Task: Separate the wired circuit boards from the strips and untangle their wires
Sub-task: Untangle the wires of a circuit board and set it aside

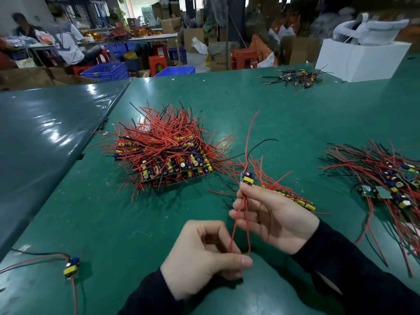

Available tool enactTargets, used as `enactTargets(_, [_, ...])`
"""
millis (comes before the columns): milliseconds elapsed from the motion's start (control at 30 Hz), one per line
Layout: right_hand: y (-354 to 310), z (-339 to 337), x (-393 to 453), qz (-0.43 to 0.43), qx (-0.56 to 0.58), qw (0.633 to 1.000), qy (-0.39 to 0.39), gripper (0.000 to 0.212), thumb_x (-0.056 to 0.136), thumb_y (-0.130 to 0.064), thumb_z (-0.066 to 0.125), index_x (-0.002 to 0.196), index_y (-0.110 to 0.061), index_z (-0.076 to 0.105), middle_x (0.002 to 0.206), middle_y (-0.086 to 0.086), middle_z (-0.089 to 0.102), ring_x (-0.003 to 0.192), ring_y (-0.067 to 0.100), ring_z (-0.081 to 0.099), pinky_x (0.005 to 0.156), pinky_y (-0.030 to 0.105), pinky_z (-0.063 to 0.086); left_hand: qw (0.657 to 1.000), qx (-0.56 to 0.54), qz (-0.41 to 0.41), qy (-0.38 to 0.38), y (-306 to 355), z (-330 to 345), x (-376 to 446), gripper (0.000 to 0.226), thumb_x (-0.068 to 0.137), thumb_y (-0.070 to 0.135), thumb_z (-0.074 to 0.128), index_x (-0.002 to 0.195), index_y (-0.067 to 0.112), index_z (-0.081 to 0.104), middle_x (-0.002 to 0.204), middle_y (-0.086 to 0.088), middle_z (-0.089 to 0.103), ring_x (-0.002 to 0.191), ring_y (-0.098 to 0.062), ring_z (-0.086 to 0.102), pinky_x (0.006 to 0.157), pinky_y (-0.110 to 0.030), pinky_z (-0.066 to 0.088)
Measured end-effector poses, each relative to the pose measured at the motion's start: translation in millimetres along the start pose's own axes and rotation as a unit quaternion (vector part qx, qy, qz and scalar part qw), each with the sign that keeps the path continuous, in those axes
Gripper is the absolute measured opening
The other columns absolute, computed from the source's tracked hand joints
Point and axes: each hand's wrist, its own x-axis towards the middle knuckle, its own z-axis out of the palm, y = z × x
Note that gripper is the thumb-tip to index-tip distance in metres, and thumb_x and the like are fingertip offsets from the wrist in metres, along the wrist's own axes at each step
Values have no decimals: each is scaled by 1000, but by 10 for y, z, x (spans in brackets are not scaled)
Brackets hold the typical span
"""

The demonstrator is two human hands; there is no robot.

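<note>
Board (247, 178) small, yellow block and blue part on top, held upright in my right hand (272, 214), fingers curled round it and its red wires (241, 226). Those wires hang down; my left hand (202, 255) pinches their lower ends between thumb and forefinger. Both hands above the green desk (113, 223), near its front edge. Big tangled pile of strips (163, 151) sits mid-desk; sorted boards (391, 178) lie toward the right edge.

White box (361, 62) far right on green table (68, 201); blue crates (106, 70), possibly plastic, beyond.
</note>
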Motion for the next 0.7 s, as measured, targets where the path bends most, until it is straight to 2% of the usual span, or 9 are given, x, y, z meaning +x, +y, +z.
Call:
enactTargets(100, [16, -32, 40, -36, -25, 999, 31, 14, 60, -29, 70, 58, -15, 72, 64, 7, 70, 58, 18, 70, 47, 21, 53, 999, 27, 30, 24, 1, 24, 5, 20, 51, 5, 83, 55, 9, 64, 53, -11, 63, 43, -21, 62, 45, -25, 53])
enactTargets(200, [-3, -79, 63, -100, -54, 990, 79, 16, 55, -32, 73, 59, -16, 72, 68, 9, 71, 59, 17, 70, 47, 19, 52, 1000, 21, -12, 20, 14, 7, 16, 10, 62, 1, 79, 64, 7, 71, 56, -14, 65, 45, -21, 64, 45, -24, 54])
enactTargets(267, [-16, -104, 64, -121, -85, 983, 105, 22, 50, -38, 75, 60, -18, 73, 70, 7, 72, 60, 12, 69, 45, 15, 48, 999, 22, -37, 23, 24, -12, 18, 10, 67, -1, 76, 62, 7, 72, 59, -16, 68, 45, -20, 65, 45, -23, 54])
enactTargets(367, [-21, -104, 63, -147, -113, 976, 111, 24, 51, -40, 74, 61, -18, 73, 67, 3, 71, 51, 7, 62, 43, 12, 42, 997, 7, -67, -29, 66, -64, -10, 13, 59, 17, 81, 56, 10, 70, 59, -15, 67, 45, -19, 64, 44, -22, 52])
enactTargets(433, [-42, -96, 54, -166, -104, 976, 94, 23, 52, -36, 73, 60, -15, 73, 58, 3, 66, 43, 6, 54, 40, 12, 39, 993, 24, -67, -93, 102, -125, -39, 21, 65, 29, 85, 64, 12, 72, 64, -13, 70, 54, -19, 67, 50, -24, 55])
enactTargets(500, [-54, -81, 33, -175, -122, 975, 62, 24, 50, -33, 75, 57, -10, 70, 53, 5, 62, 39, 7, 50, 38, 13, 38, 994, 24, -24, -104, 126, -158, -36, 29, 72, 39, 77, 83, 12, 74, 79, -12, 73, 73, -20, 70, 61, -27, 58])
enactTargets(567, [-18, -54, 5, -173, -173, 969, 20, 21, 54, -27, 75, 55, -8, 67, 50, 5, 60, 39, 9, 51, 38, 15, 40, 998, 30, 42, -29, 115, -170, -1, 33, 76, 44, 70, 91, 15, 75, 91, -10, 74, 85, -18, 69, 70, -29, 58])
enactTargets(633, [54, -21, -8, -182, -222, 958, -5, 15, 59, -21, 74, 55, -10, 66, 49, 4, 59, 40, 9, 54, 41, 17, 44, 988, 91, 125, 31, 76, -133, 33, 22, 81, 37, 66, 90, 21, 76, 94, -3, 75, 91, -12, 68, 78, -25, 55])
enactTargets(700, [109, 2, -7, -207, -244, 947, 3, 14, 60, -20, 74, 53, -11, 66, 47, 3, 58, 41, 9, 54, 43, 17, 45, 969, 159, 179, 54, 16, -69, 41, 13, 82, 29, 69, 90, 21, 76, 89, 2, 75, 88, -8, 68, 80, -23, 53])
